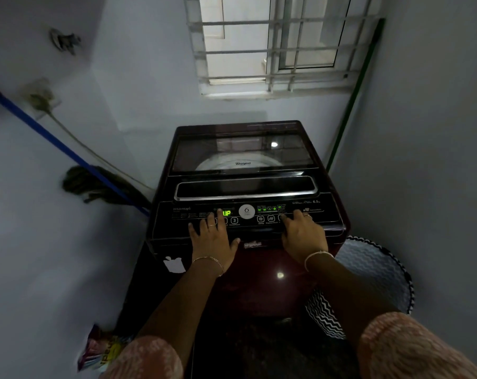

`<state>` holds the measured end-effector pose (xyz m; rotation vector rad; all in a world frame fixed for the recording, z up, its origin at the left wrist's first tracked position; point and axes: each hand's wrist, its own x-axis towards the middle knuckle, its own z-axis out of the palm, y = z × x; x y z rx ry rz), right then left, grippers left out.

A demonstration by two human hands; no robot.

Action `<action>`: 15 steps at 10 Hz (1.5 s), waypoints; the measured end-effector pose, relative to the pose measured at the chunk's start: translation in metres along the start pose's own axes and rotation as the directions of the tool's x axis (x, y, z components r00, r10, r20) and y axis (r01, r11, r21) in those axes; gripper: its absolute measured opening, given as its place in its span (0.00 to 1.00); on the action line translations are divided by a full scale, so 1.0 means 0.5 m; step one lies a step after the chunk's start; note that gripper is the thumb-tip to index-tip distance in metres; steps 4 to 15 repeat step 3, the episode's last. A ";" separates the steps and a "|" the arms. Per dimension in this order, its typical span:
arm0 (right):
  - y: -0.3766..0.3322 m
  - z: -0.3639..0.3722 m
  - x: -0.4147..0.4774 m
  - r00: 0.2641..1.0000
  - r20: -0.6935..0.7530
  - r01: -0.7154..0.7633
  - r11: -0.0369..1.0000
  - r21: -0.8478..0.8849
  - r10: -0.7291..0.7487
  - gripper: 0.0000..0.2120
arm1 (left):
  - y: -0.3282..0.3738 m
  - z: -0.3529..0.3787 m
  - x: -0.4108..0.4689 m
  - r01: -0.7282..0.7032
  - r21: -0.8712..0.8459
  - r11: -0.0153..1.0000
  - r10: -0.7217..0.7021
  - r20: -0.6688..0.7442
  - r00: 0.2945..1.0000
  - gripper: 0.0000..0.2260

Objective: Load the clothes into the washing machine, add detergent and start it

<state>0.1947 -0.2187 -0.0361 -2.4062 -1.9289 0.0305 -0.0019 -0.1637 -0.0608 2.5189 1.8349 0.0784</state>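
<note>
Both hands down on the control panel [248, 218], and we see the lid [243, 151] closed!

We've got the dark red washing machine [259, 269] in the corner under the barred window [273, 45], its green display [226, 213] reading "UP". The left hand [212, 236] lies released, fingers straight and spread over the buttons left of that display; the right hand [303, 236] is released too, fingertips on the right-hand buttons. We spot a zigzag laundry basket [377, 269] just right of the machine, a mop [95, 184] leaning at left and a colourful packet [103, 348] on the floor.
</note>
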 end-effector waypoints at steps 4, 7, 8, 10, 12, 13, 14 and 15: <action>-0.020 0.004 0.011 0.988 -0.154 0.010 0.995 0.101 0.005 0.27 | -0.015 -0.030 0.001 0.001 -0.018 1.000 -0.001 -0.011 1.000 0.38; -0.020 0.004 0.011 0.988 -0.154 0.010 0.995 0.101 0.005 0.27 | -0.015 -0.030 0.001 0.001 -0.018 1.000 -0.001 -0.011 1.000 0.38; -0.020 0.004 0.011 0.988 -0.154 0.010 0.995 0.101 0.005 0.27 | -0.015 -0.030 0.001 0.001 -0.018 1.000 -0.001 -0.011 1.000 0.38; -0.020 0.004 0.011 0.988 -0.154 0.010 0.995 0.101 0.005 0.27 | -0.015 -0.030 0.001 0.001 -0.018 1.000 -0.001 -0.011 1.000 0.38; -0.020 0.004 0.011 0.988 -0.154 0.010 0.995 0.101 0.005 0.27 | -0.015 -0.030 0.001 0.001 -0.018 1.000 -0.001 -0.011 1.000 0.38; -0.020 0.004 0.011 0.988 -0.154 0.010 0.995 0.101 0.005 0.27 | -0.015 -0.030 0.001 0.001 -0.018 1.000 -0.001 -0.011 1.000 0.38; -0.020 0.004 0.011 0.988 -0.154 0.010 0.995 0.101 0.005 0.27 | -0.015 -0.030 0.001 0.001 -0.018 1.000 -0.001 -0.011 1.000 0.38; -0.020 0.004 0.011 0.988 -0.154 0.010 0.995 0.101 0.005 0.27 | -0.015 -0.030 0.001 0.001 -0.018 1.000 -0.001 -0.011 1.000 0.38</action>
